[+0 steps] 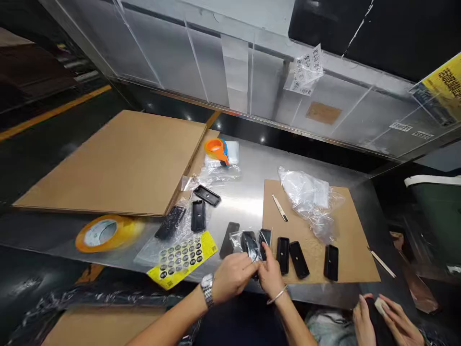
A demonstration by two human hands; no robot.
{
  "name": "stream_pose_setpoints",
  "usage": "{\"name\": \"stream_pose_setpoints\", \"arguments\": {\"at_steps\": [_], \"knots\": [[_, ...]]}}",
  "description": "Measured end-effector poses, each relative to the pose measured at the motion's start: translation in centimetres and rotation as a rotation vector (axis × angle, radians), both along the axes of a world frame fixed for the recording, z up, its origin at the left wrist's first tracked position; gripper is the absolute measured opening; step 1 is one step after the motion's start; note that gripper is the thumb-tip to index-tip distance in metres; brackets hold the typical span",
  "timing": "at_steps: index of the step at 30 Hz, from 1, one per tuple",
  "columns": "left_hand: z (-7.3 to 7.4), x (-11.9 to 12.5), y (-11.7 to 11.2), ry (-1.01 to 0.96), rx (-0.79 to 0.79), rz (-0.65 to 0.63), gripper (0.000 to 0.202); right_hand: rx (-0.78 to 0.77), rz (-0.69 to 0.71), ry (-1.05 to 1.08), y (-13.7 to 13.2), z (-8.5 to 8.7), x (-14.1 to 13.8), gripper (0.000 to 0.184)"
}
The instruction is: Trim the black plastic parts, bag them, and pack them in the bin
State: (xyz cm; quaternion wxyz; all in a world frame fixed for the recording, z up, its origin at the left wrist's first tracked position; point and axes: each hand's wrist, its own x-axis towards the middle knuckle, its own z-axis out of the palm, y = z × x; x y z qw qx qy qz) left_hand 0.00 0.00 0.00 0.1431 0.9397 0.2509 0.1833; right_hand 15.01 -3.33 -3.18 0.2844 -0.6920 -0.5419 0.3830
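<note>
Bench of bare metal [248,173], head view, both of the person's hands at its near edge. Left hand [230,276], watch [207,290] at the wrist: fingers curled in, tips meeting the right hand at the near end of a clear bag [236,238]. Cannot tell whether they pinch the film. Right hand [271,275], thin bracelet [277,295] on the wrist: forefinger extended onto a small black piece [265,236] at the bag's right side, other fingers folded; any grip hidden. Larger dark part [249,241] under the film, just ahead of the knuckles.

Left of the bag, a flat black cover [229,240]. Right of it, two hollow black cases [283,254] side by side, a third further right, all on a cardboard sheet [355,245]. Same sheet: a slim pale tool [280,208] and a crumpled heap of plastic bags [306,192].

Further left, yellow sticker sheet [182,259], two more open cases, yellow tape roll [103,233], stacked cardboard [118,161]. Orange tape dispenser [216,150] at the back.

Lower right: co-worker's hands [399,322] around a dark item [381,323].
</note>
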Motion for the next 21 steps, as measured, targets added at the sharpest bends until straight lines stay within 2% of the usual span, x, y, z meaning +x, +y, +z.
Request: {"name": "stream_pose_setpoints", "arguments": {"at_steps": [6, 10, 13, 16, 21], "knots": [[0.7, -0.2, 1.4, -0.027, -0.090, 0.280, 0.024, 0.061, -0.004, -0.029, 0.1, 1.4, 1.7, 0.023], [0.8, -0.8, 2.9, 0.076, -0.151, 0.304, 0.024, -0.018, 0.112, -0.006, 2.0, 1.5, 2.3, 0.014], [0.0, -0.9, 3.8, 0.134, -0.208, 0.364, 0.027, -0.038, 0.154, 0.021, 3.5, 0.4, 1.6, 0.025], [-1.4, -0.9, 4.5, 0.127, -0.313, 0.446, 0.029, -0.010, 0.122, 0.022, 4.4, -1.6, 0.5, 0.034], [-3.5, -1.7, 4.5, 0.090, -0.439, 0.518, 0.028, 0.154, 0.097, -0.032, 4.2, -4.5, -1.3, 0.035]]}}
